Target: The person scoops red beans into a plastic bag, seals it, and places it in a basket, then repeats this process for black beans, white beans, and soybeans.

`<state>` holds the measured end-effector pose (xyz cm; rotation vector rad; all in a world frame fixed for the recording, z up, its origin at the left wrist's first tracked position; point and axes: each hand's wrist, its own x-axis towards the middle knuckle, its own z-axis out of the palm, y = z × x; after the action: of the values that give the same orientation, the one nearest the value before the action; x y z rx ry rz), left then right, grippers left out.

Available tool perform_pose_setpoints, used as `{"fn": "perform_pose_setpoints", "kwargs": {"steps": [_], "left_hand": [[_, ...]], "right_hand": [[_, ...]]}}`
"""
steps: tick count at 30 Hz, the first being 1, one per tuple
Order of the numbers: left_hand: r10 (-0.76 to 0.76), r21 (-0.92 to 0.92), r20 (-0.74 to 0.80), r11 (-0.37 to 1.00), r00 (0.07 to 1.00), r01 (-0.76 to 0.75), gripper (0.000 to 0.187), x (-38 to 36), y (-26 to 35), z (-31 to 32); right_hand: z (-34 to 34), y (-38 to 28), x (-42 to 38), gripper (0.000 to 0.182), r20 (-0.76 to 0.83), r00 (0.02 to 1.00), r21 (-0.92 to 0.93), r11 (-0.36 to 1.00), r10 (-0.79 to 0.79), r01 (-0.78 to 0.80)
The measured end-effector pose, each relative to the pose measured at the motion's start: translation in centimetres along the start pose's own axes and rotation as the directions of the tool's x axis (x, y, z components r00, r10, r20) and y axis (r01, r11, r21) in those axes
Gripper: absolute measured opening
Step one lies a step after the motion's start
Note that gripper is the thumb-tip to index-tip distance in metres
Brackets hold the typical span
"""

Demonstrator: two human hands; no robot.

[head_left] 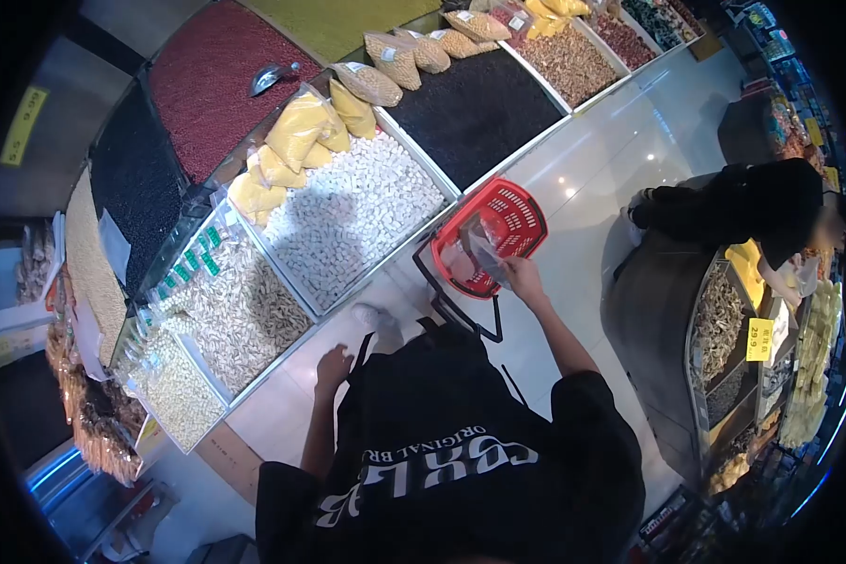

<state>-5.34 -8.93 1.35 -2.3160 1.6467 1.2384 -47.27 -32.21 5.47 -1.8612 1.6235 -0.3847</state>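
Observation:
My right hand (524, 278) is closed on the edge of a clear plastic bag (487, 252) at the red basket (514, 209). Pale and pinkish contents show through plastic inside the basket; I cannot make out what they are. Black handles (482, 324) hang out on its near side. My left hand (334, 365) holds nothing, its fingers loosely apart, low beside my body and close to the bins of dried goods (244, 310).
Bins of white pieces (352, 216), black goods (475, 113) and red beans (221, 85) fill the upper left. Yellow bags (296, 132) lie on their edges. Another person (743, 207) leans over a curved display (653, 320) at the right.

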Motion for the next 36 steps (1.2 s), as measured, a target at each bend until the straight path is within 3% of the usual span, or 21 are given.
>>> {"fn": "perform_pose_setpoints", "kwargs": {"steps": [1,2,5,10,11,13,14,17,19,20,22,23,24,26,28,30,32,34,36], "left_hand": [[-0.083,0.067,0.053,0.995,0.995,0.079,0.035,-1.4,-2.0,2.7],[-0.187,0.004,0.13,0.982,0.974,0.189,0.036,-3.3,-2.8,4.6],[-0.071,-0.261,0.135,0.96,0.988,0.104,0.029,-9.2,-5.1,10.4],[-0.169,-0.266,0.164,0.941,0.972,0.208,0.029,-12.2,0.8,9.0],[-0.179,-0.272,0.159,0.938,0.971,0.217,0.029,-12.0,1.9,8.6],[-0.19,-0.279,0.15,0.933,0.97,0.226,0.029,-11.0,4.7,6.7],[-0.197,-0.285,0.144,0.93,0.97,0.231,0.029,-10.7,5.5,6.1],[-0.226,-0.312,0.131,0.915,0.965,0.256,0.029,-10.9,5.9,6.4],[-0.244,-0.339,0.127,0.9,0.961,0.274,0.029,-11.4,5.3,7.7],[-0.254,-0.354,0.126,0.891,0.959,0.283,0.029,-11.6,5.4,8.1],[-0.279,-0.392,0.119,0.869,0.953,0.303,0.029,-12.4,5.0,9.5],[-0.298,-0.412,0.112,0.854,0.948,0.318,0.029,-13.1,4.8,10.0],[-0.324,-0.437,0.1,0.835,0.941,0.334,0.029,-13.4,4.5,10.9],[-0.395,-0.496,0.072,0.783,0.916,0.377,0.029,-16.2,3.5,12.5],[-0.472,-0.564,0.045,0.716,0.881,0.412,0.029,-18.5,2.8,14.4],[-0.539,-0.634,0.029,0.641,0.842,0.432,0.029,-20.8,1.9,16.8],[-0.585,-0.698,0.015,0.575,0.811,0.427,0.028,-22.2,-3.9,26.7],[-0.653,-0.666,0.002,0.564,0.757,0.488,0.028,-23.6,-3.8,25.9],[-0.703,-0.63,-0.007,0.555,0.711,0.543,0.028,-24.8,-5.3,26.5]], "right_hand": [[0.8,2.3,0.3,0.017,0.016,0.999,-0.042,0.999,0.032,-0.031],[1.7,4.4,0.9,0.017,0.037,0.999,-0.027,0.999,0.036,-0.035],[3.8,8.6,3.1,0.017,0.022,0.996,-0.019,0.996,0.083,-0.082],[8.4,13.0,3.6,0.019,0.15,0.952,-0.211,0.949,0.268,-0.234],[10.0,13.5,3.1,0.019,0.189,0.941,-0.092,0.959,0.281,-0.268],[11.6,10.9,1.9,0.02,0.292,0.944,-0.14,0.983,0.156,-0.119],[12.1,9.5,0.6,0.024,0.246,0.966,0.113,0.992,-0.082,0.056],[7.6,-0.4,-2.8,0.031,0.509,0.854,0.444,0.882,-0.105,-0.156],[7.7,-3.1,-5.6,0.037,0.522,0.838,0.148,0.984,-0.159,0.094],[7.8,-4.0,-6.3,0.037,0.531,0.832,0.141,0.985,-0.161,0.1],[8.2,-5.1,-7.5,0.044,0.466,0.866,-0.085,0.964,-0.184,0.251],[9.8,-4.4,-8.1,0.042,0.347,0.898,0.009,0.958,-0.272,0.287],[10.5,-4.3,-8.0,0.042,0.365,0.883,0.012,0.95,-0.295,0.313],[12.1,-4.4,-7.7,0.037,0.54,0.841,0.208,0.968,0.003,-0.137],[15.1,-3.4,-7.1,0.033,0.428,0.902,0.304,0.95,-0.065,-0.076],[14.9,-5.2,-5.5,0.034,0.506,0.862,0.312,0.935,-0.012,-0.17],[14.9,-6.9,-5.4,0.034,0.492,0.871,0.257,0.956,0.0,-0.145],[14.9,-8.9,-6.0,0.032,0.452,0.886,0.219,0.951,0.101,-0.22],[16.6,-8.1,-6.7,0.031,0.393,0.918,0.06,0.994,0.056,-0.087]]}}
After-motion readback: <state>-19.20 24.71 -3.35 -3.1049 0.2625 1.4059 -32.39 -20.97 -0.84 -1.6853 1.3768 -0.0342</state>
